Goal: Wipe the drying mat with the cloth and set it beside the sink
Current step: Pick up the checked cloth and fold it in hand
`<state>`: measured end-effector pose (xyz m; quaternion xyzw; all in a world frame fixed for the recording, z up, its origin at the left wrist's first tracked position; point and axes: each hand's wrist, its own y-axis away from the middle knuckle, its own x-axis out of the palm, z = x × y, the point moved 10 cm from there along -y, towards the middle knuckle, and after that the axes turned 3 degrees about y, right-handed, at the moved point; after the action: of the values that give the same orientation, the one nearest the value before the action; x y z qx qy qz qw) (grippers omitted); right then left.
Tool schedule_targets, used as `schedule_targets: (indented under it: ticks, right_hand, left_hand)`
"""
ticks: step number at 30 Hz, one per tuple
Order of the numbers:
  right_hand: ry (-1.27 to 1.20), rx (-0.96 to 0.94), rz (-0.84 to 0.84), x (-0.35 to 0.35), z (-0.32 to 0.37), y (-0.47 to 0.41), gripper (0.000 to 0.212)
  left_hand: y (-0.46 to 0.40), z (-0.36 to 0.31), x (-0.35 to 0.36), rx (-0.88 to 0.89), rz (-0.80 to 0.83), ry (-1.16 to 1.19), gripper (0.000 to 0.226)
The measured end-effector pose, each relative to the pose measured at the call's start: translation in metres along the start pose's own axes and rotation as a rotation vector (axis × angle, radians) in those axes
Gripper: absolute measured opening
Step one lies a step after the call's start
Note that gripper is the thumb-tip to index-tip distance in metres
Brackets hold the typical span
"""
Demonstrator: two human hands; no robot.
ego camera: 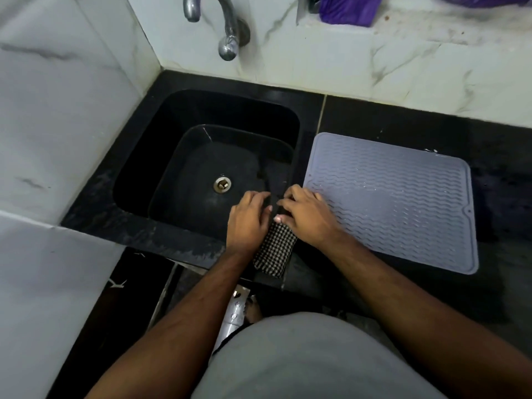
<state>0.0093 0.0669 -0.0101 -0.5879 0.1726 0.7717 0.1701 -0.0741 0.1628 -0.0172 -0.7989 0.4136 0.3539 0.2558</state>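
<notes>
**Sink at centre left, mat to its right**

The sink is set into the counter at the centre left of the frame, with the tap above it at the upper middle. The drying mat is laid flat on the counter just right of the sink. The cloth is draped over the sink's lower right rim, between sink and mat. The left hand is placed on the cloth's left, the right hand on its right, overlapping the mat's lower left corner.
</notes>
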Motion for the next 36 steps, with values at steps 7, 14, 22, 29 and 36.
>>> schedule_targets:
  ticks: [7, 14, 22, 29, 36]
  right_hand:
    - [-0.102, 0.041, 0.113, 0.01, 0.007, 0.006, 0.03]
    - [-0.501, 0.027, -0.014, -0.03, 0.022, 0.005, 0.012]
    - [-0.841, 0.115, -0.399, -0.114, -0.004, -0.013, 0.009]
    - [-0.714, 0.21, -0.62, -0.158, -0.049, 0.005, 0.031]
    - [-1.227, 0.502, -0.022, -0.102, -0.047, 0.018, 0.05]
  left_hand:
    - [0.019, 0.026, 0.003, -0.184, -0.032, 0.39, 0.03]
    - [0.033, 0.017, -0.008, -0.295, -0.079, 0.745, 0.073]
    - [-0.002, -0.023, -0.059, -0.22, -0.153, 0.961, 0.035]
    - [-0.046, -0.067, -0.085, -0.289, -0.193, 0.875, 0.031]
    - [-0.067, -0.139, -0.108, -0.045, -0.217, 0.183, 0.029]
